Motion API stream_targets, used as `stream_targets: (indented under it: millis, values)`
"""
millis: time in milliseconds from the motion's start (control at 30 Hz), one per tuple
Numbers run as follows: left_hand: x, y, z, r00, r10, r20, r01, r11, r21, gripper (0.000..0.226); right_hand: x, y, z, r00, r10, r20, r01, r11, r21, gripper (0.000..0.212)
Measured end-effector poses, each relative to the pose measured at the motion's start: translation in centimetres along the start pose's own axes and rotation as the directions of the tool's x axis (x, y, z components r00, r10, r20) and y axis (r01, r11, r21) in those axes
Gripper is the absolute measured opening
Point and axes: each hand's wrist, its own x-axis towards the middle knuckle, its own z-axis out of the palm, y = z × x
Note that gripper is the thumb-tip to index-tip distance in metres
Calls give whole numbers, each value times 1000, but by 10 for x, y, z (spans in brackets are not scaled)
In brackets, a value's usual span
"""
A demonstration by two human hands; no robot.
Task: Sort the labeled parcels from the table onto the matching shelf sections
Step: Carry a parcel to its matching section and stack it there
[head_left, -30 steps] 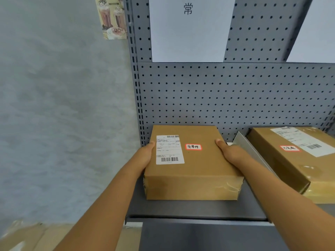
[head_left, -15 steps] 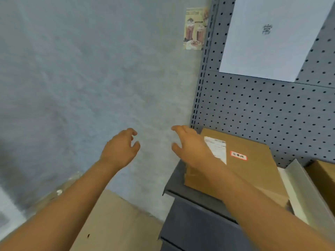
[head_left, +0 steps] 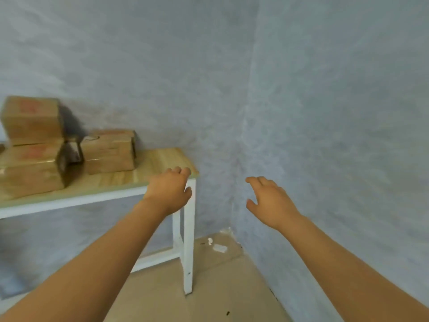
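Both hands out in front, holding nothing. Left hand [head_left: 167, 189] has fingers loosely bent and relaxed, back of hand to camera, in front of the table's right corner; whether the fingertips touch the tabletop edge is not clear from this angle. Right hand [head_left: 270, 203] hangs in the air to the right of the table, fingers spread and slack, thumb apart, set against the wall corner, touching nothing.

Table [head_left: 160, 163]: light wood top, white metal frame and legs, standing at the left against the far wall. Parcels are on its left part, all brown cardboard, blurred. Top parcel [head_left: 31, 119] is stacked on the lower parcel [head_left: 30, 169] at the left edge; both show reddish marks on top, probably labels, too smeared to read. Right parcel [head_left: 109, 151] sits just beside the stack, toward the far wall, with shiny tape across the front. A small dark thing shows in the gap between the stack and the right parcel, cannot tell what it is.

Blue-grey wall [head_left: 325, 112] meets in a corner right of the table. Tan floor [head_left: 209, 287] below, with white scraps [head_left: 219, 248] near the corner. The shelf is out of view.
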Motion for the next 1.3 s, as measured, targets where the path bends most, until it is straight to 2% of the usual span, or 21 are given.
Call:
stream_targets:
  millis: [267, 367, 467, 633, 733, 933, 1033, 1100, 1167, 1200, 1300]
  values:
    - [15, -224, 6, 973, -227, 48, 227, 974, 4, 44, 154, -180, 84, 992, -117, 47, 105, 972, 210, 55]
    - [25, -284, 16, 940, -331, 77, 336, 940, -58, 47, 205, -219, 111, 988, -129, 88, 100, 955, 279, 56]
    - [45, -333, 33, 900, -422, 107, 435, 880, -190, 48, 258, -244, 138, 986, -98, 135, 40, 924, 381, 58]
    - [93, -396, 68, 829, -534, 167, 550, 725, -414, 48, 351, -269, 184, 982, -74, 175, -20, 877, 480, 56]
    - [132, -429, 87, 748, -628, 216, 630, 568, -529, 56, 410, -282, 210, 983, -44, 180, -63, 837, 544, 56]
    - [210, -488, 109, 566, -756, 331, 775, 350, -526, 66, 512, -305, 235, 968, 54, 244, -203, 737, 644, 59]
    - [236, -509, 123, 481, -761, 435, 782, 149, -605, 69, 549, -314, 241, 944, 87, 317, -291, 671, 682, 50]
    - [246, -518, 132, 437, -723, 535, 772, -4, -636, 69, 560, -319, 247, 901, 50, 430, -368, 612, 700, 53]
    - [255, -522, 137, 431, -655, 620, 744, -130, -655, 62, 569, -321, 253, 835, 3, 551, -466, 539, 702, 62]
    - [259, -522, 137, 443, -625, 642, 735, -157, -660, 58, 573, -322, 256, 810, -18, 586, -495, 515, 700, 64]
    - [272, -522, 133, 495, -624, 605, 729, -80, -679, 58, 582, -321, 255, 817, -22, 577, -502, 467, 728, 62]
